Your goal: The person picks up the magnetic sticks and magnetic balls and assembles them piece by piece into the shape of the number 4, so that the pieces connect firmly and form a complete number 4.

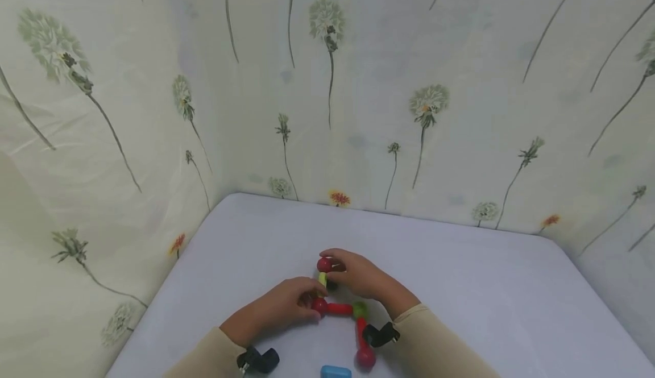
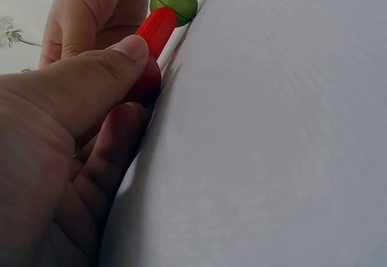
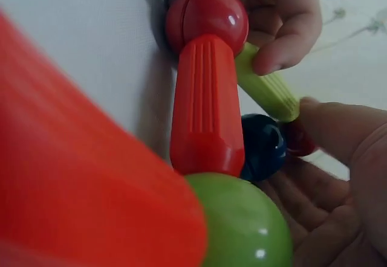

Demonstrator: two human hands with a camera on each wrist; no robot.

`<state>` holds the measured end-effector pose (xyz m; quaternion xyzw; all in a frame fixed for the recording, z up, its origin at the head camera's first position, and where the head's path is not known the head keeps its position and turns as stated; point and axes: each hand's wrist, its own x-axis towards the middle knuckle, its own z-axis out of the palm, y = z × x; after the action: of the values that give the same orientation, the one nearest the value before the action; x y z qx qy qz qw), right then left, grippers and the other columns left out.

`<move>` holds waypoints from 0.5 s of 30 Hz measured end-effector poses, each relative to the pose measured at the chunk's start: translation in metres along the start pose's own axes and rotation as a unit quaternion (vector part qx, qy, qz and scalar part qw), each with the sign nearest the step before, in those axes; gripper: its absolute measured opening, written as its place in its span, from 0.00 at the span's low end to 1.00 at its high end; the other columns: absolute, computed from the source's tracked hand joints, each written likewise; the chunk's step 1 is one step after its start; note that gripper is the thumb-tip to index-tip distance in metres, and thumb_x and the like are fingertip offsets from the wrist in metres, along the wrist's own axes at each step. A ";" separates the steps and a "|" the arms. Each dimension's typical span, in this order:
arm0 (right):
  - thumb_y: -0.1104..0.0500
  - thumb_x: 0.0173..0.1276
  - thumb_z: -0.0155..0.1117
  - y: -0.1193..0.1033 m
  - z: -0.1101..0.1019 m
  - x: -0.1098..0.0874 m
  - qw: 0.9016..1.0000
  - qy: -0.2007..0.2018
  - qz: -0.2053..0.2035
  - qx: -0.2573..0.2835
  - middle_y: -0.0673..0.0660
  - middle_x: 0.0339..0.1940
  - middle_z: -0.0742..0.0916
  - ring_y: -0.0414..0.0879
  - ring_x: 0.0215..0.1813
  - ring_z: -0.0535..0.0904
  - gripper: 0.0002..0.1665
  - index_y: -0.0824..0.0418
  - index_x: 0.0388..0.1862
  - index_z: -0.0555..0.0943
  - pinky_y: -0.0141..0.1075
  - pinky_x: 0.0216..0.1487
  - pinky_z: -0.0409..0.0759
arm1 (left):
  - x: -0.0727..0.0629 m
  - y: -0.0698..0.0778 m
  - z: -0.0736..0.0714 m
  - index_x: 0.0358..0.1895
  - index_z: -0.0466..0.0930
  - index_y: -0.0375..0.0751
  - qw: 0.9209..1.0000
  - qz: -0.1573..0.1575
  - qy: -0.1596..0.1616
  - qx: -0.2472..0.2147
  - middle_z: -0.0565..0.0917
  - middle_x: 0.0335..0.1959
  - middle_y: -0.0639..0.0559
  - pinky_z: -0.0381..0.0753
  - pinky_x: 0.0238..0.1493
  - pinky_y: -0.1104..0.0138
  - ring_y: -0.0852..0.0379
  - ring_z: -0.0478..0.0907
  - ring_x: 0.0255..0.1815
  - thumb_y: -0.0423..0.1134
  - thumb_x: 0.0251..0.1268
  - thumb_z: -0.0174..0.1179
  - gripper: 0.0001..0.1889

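Note:
A chain of coloured balls and rods lies on the white table. My left hand (image 1: 289, 304) pinches a red ball (image 2: 145, 84) between thumb and fingers. From that ball a red rod (image 1: 340, 309) runs to a green ball (image 1: 360, 310), and another red rod (image 1: 361, 332) leads on to a red end ball (image 1: 365, 358). A yellow-green rod (image 3: 269, 89) joins the pinched ball to a far red ball (image 1: 324, 264). My right hand (image 1: 360, 275) holds that far end, thumb against the rod. Beside its fingers sits a dark blue ball (image 3: 264, 147).
A light blue piece (image 1: 335, 372) lies at the near edge of the view, left of the red end ball. White cloth covers the table (image 1: 460, 287). A flower-patterned curtain (image 1: 368, 82) stands behind it and along its left side.

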<state>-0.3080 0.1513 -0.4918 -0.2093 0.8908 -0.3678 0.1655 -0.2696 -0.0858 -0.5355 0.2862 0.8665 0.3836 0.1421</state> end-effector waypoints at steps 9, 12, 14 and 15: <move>0.55 0.71 0.72 0.009 0.003 -0.005 1.000 0.004 0.024 0.014 0.51 0.61 0.86 0.53 0.66 0.82 0.31 0.41 0.70 0.74 0.57 0.62 0.82 | -0.001 0.002 -0.001 0.59 0.81 0.63 1.000 -0.005 0.003 -0.002 0.81 0.42 0.66 0.81 0.43 0.70 0.64 0.78 0.40 0.49 0.64 0.75 0.22; 0.54 0.71 0.71 0.012 0.002 -0.009 0.998 0.023 0.052 -0.004 0.51 0.60 0.86 0.54 0.65 0.82 0.30 0.42 0.70 0.75 0.56 0.61 0.83 | 0.000 0.003 0.000 0.59 0.82 0.63 1.000 -0.007 0.001 -0.003 0.81 0.41 0.66 0.81 0.43 0.70 0.64 0.78 0.40 0.48 0.63 0.75 0.22; 0.53 0.72 0.71 0.013 0.001 -0.014 0.996 0.041 0.071 -0.019 0.52 0.59 0.86 0.55 0.64 0.82 0.28 0.44 0.69 0.77 0.56 0.60 0.83 | 0.001 0.003 0.000 0.59 0.82 0.62 1.000 -0.005 0.001 -0.001 0.81 0.41 0.66 0.81 0.43 0.70 0.64 0.78 0.40 0.48 0.64 0.75 0.21; 0.53 0.72 0.70 0.014 0.001 -0.016 0.995 0.050 0.078 -0.026 0.52 0.59 0.86 0.54 0.63 0.82 0.26 0.45 0.67 0.78 0.56 0.59 0.83 | 0.001 0.003 0.000 0.59 0.82 0.62 1.000 -0.006 0.002 0.001 0.81 0.41 0.66 0.80 0.44 0.70 0.64 0.78 0.40 0.48 0.64 0.75 0.21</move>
<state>-0.2979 0.1676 -0.5002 -0.1252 0.9209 -0.3401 0.1435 -0.2694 -0.0834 -0.5332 0.2804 0.8690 0.3821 0.1422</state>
